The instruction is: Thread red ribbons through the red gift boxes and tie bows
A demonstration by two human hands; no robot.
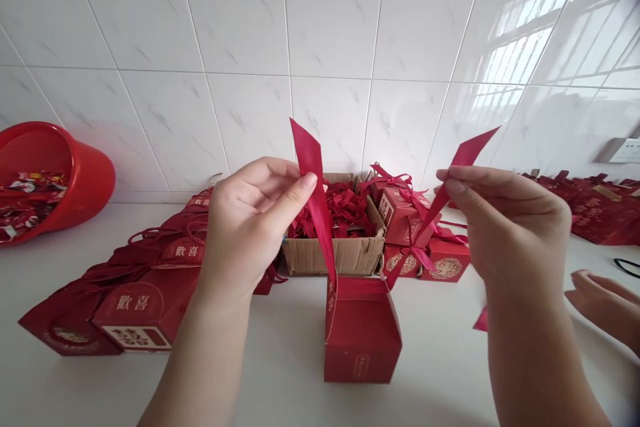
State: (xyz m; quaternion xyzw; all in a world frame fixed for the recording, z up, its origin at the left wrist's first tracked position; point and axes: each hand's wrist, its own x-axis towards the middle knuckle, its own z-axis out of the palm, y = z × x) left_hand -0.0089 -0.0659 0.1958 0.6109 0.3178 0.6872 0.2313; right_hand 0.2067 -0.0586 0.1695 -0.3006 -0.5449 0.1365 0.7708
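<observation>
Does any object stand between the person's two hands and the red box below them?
Nothing visible does. The left hand and right hand each pinch red ribbon, which runs down to the red box. The cardboard carton stands behind that box.

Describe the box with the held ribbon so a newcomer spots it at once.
Find the open cardboard carton, mid-picture, below the tiled wall. In front of it, on the white table, stands a red box. Unlike the bow-tied boxes right of the carton, its two ribbon tails are stretched upward, one pinched by the left hand, the other by the right hand.
</observation>
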